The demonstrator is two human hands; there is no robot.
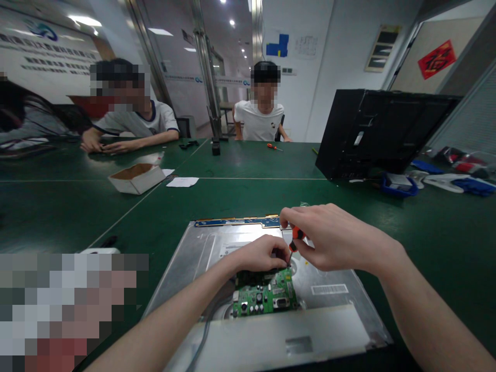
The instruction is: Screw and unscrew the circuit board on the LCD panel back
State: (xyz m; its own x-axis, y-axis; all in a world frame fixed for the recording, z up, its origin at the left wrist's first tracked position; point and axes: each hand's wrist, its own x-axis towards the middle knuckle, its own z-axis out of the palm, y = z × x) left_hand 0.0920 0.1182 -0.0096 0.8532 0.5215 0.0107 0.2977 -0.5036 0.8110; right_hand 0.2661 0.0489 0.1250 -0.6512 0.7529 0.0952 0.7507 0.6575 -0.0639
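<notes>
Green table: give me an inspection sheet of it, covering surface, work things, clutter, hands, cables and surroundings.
Surface: green table, thin pale lines across it.
Work things: circuit board on metal panel; screwdriver, tip at board's far edge.
Clutter: open box, paper, blue tray, second screwdriver.
Hands: right hand grips screwdriver; left hand beside its tip.
Cables: grey cable over panel.
Surroundings: black casing at right; seated people across.

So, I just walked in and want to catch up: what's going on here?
The right hand holds an orange-and-black screwdriver, its tip down at the far edge of a green circuit board. The left hand has its fingers beside the tip. The board lies on a flat silver metal panel.
</notes>
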